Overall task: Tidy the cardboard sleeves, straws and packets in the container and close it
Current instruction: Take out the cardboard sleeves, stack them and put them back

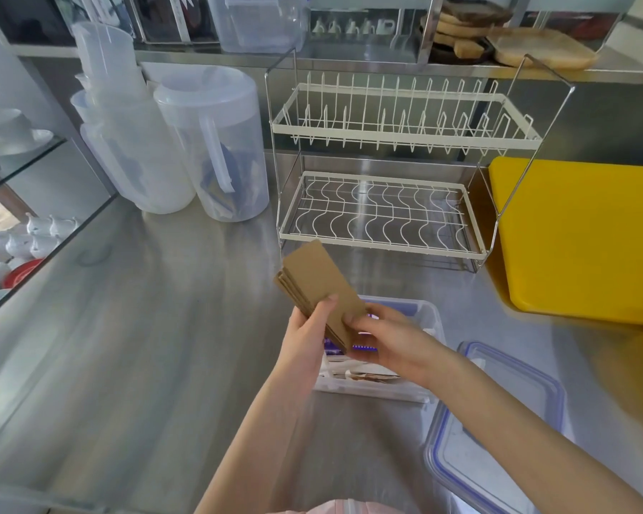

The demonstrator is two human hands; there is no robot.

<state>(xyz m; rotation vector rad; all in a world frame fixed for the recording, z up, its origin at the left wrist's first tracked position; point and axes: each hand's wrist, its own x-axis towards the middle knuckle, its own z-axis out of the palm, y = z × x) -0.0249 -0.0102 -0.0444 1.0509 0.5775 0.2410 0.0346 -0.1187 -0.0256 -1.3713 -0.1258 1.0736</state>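
A stack of brown cardboard sleeves [318, 280] is held tilted above the clear plastic container [429, 317]. My left hand [307, 328] grips the stack from the left edge. On the right, my right hand [387, 339] pinches its lower corner. The container stands open on the steel counter; white straws or packets [353, 372] and something purple [331, 352] show inside, partly hidden by my hands. Its clear lid with a blue rim [498, 421] lies flat to the right of the container.
A white two-tier wire dish rack [383, 217] stands just behind the container. A yellow cutting board [579, 235] leans at the right. Two clear plastic pitchers [216, 142] stand at the back left. A glass shelf with white cups [34, 231] runs along the left edge.
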